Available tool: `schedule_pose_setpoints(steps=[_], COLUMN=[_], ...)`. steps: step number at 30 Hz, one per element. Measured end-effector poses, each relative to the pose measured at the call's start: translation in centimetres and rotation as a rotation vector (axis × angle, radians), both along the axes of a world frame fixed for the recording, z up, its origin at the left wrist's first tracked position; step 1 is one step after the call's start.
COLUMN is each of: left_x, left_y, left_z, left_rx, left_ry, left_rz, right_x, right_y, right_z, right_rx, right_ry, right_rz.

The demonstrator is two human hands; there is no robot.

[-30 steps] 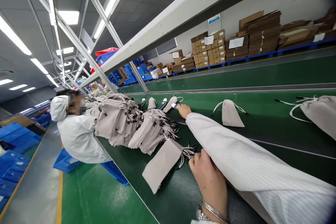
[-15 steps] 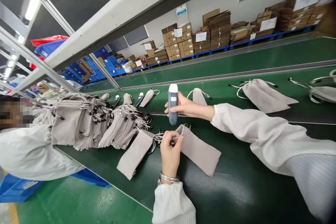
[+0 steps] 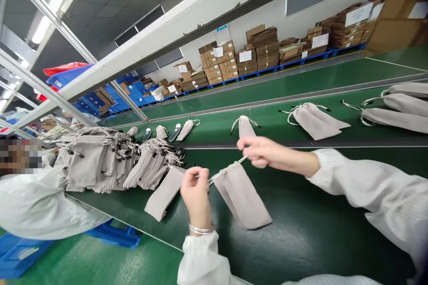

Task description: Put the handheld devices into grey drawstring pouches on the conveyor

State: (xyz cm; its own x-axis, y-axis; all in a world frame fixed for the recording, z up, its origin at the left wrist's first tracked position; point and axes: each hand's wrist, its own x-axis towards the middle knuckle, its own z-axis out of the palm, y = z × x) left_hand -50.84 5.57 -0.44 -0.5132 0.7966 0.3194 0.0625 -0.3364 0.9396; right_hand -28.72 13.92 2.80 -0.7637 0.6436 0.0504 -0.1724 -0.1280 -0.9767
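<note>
A light grey drawstring pouch [image 3: 245, 198] hangs slanted between my two hands, its white cords drawn out to both sides. My left hand [image 3: 197, 189] pinches the cord at the pouch's left side. At the other side my right hand [image 3: 262, 151], slightly blurred, is closed on the right cord. Left of my left hand lies another grey pouch [image 3: 165, 193]. Behind my right hand a pouch [image 3: 246, 127] rests on the green belt [image 3: 214, 131]. The dark device is not visible between my hands; whether it is inside the pouch is hidden.
Piles of grey pouches [image 3: 96, 160] stand at the left, beside a person in white [image 3: 43, 209]. Two dark devices with white caps [image 3: 175, 132] and several pouches lie along the belt. A metal beam [image 3: 150, 40] crosses above; stacked cartons [image 3: 220, 62] stand beyond.
The dark device has gone from my right hand, which now grips a cord further right. My left hand has moved slightly left, and the pouch's mouth is drawn together between both hands.
</note>
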Motion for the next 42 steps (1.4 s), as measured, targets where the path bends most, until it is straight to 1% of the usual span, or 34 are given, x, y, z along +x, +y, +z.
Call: schedule_pose_setpoints(steps=[2,3,4,6,9,11,13,15,16,18,20,22,23,25,26,28,30,31,32,34,36,37,39,42], left_x=[-0.5,-0.6,-0.6,0.0,1.2,2.0,2.4,2.3,2.1,1.4,0.4,-0.5,-1.0,-1.9,-2.3,-3.2,-4.2,-4.8,-5.4,-6.6,-7.7,-8.0,-8.4,-8.1], left_y=[-0.2,-0.3,-0.2,0.0,0.2,0.0,-0.4,-0.9,-1.3,-2.2,-3.2,-4.1,-4.6,-5.2,-5.5,-5.8,-5.7,-5.6,-5.4,-4.8,-4.2,-3.9,-3.5,-3.1], left_z=[0.1,0.0,-0.3,-1.4,-3.7,-5.0,-5.8,-5.9,-5.8,-5.4,-5.0,-5.0,-5.1,-5.3,-5.5,-5.7,-5.8,-5.8,-5.7,-5.8,-6.4,-7.0,-8.7,-12.0], left_rx=[0.011,0.006,-0.012,-0.087,-0.198,-0.235,-0.281,-0.334,-0.355,-0.388,-0.412,-0.421,-0.421,-0.409,-0.397,-0.364,-0.328,-0.310,-0.291,-0.248,-0.202,-0.174,-0.107,-0.022], left_ry=[-0.128,-0.135,-0.092,0.109,0.563,0.843,1.048,1.159,1.181,1.190,1.179,1.166,1.161,1.150,1.143,1.123,1.105,1.101,1.099,1.091,1.072,1.066,1.073,1.140], left_rz=[0.009,-0.015,-0.049,-0.097,-0.110,-0.119,-0.143,-0.162,-0.166,-0.160,-0.148,-0.142,-0.141,-0.155,-0.172,-0.231,-0.315,-0.365,-0.413,-0.495,-0.545,-0.563,-0.584,-0.560], right_x=[1.8,2.3,2.6,2.5,1.0,-0.6,-2.2,-3.7,-4.3,-5.0,-5.3,-5.1,-5.0,-4.8,-4.8,-5.4,-6.7,-7.5,-8.4,-10.2,-11.6,-12.2,-12.7,-12.7], right_y=[-0.9,-1.2,-1.2,-0.5,2.5,5.4,8.5,10.9,11.5,11.5,9.6,6.6,4.9,2.2,1.2,0.1,-0.1,-0.1,-0.1,-0.2,-0.7,-1.0,-1.5,-1.8], right_z=[1.9,2.8,3.7,5.2,6.9,7.4,7.2,6.2,5.2,2.5,-1.1,-5.0,-6.8,-9.5,-10.4,-11.1,-11.0,-10.7,-10.4,-9.7,-9.2,-9.0,-8.7,-8.6], right_rx=[-0.042,-0.035,-0.014,0.063,0.248,0.382,0.515,0.638,0.692,0.782,0.837,0.860,0.858,0.851,0.840,0.779,0.710,0.703,0.725,0.815,0.851,0.833,0.771,0.662], right_ry=[0.108,0.152,0.198,0.301,0.402,0.382,0.264,0.048,-0.075,-0.285,-0.388,-0.402,-0.408,-0.427,-0.438,-0.462,-0.504,-0.536,-0.578,-0.686,-0.822,-0.883,-0.950,-0.912], right_rz=[-0.049,-0.073,-0.108,-0.215,-0.411,-0.509,-0.568,-0.599,-0.607,-0.569,-0.425,-0.232,-0.168,-0.102,-0.099,-0.141,-0.196,-0.201,-0.183,-0.102,-0.030,-0.006,0.026,0.025])
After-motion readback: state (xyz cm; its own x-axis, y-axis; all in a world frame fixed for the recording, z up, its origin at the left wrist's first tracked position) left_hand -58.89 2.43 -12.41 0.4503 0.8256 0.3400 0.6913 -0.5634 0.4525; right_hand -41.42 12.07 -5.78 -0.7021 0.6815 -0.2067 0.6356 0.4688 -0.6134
